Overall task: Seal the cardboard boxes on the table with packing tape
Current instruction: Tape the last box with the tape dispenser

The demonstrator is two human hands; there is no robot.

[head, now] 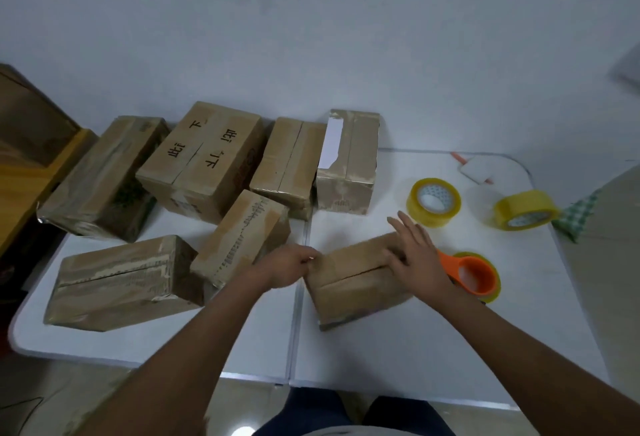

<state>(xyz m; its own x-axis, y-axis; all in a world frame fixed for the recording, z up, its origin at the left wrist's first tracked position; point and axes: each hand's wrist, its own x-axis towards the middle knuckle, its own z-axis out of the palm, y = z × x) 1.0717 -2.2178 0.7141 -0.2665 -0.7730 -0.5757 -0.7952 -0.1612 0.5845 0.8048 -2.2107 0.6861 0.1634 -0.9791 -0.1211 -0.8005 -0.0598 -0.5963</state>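
Centrally, a worn brown cardboard box (pixel 353 283), top seam unsealed, left hand (pixel 287 267) fingers pinching its end, right hand (pixel 415 255) flat.

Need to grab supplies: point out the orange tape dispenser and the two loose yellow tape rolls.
orange tape dispenser (pixel 476 276), head view, orange ring.
nearer yellow tape roll (pixel 417 207), head view, outer band.
far yellow tape roll (pixel 519 205), head view, outer band.

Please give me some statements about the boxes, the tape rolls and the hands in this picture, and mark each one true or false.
1. The right hand lies with straight fingers on the small brown cardboard box. True.
2. The orange plastic tape dispenser is in the left hand. False: it lies on the white folding table.
3. Two yellow tape rolls lie on the table without a dispenser. True.
4. Black characters are written on every box. False: only on one large cardboard box.
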